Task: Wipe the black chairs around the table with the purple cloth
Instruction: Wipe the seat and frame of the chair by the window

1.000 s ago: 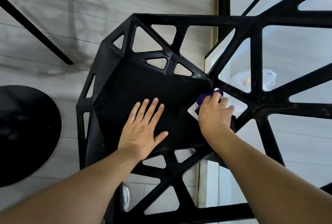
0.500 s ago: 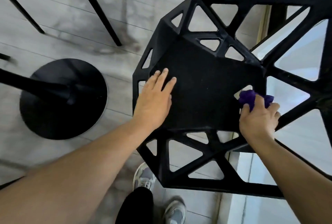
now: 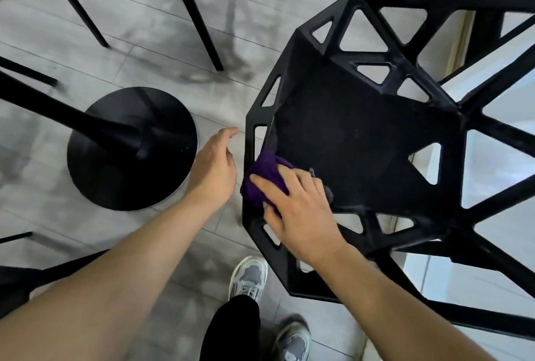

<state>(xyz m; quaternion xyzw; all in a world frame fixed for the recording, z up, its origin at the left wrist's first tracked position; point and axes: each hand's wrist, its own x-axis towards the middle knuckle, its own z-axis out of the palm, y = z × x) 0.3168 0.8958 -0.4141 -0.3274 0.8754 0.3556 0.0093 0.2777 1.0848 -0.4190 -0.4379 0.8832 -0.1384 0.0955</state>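
- Grey plank floor seen from above, with a round black table base on the left.
- Black chair with triangular cut-outs stands at right.
- Right hand presses the purple cloth onto the seat's left edge, fingers spread over it.
- Left hand hovers just beside the chair, fingers loosely curled, holding nothing.
- Grey sneakers below.

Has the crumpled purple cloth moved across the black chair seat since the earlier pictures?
Yes. The crumpled purple cloth crossed the black chair seat from its right edge to its left edge.
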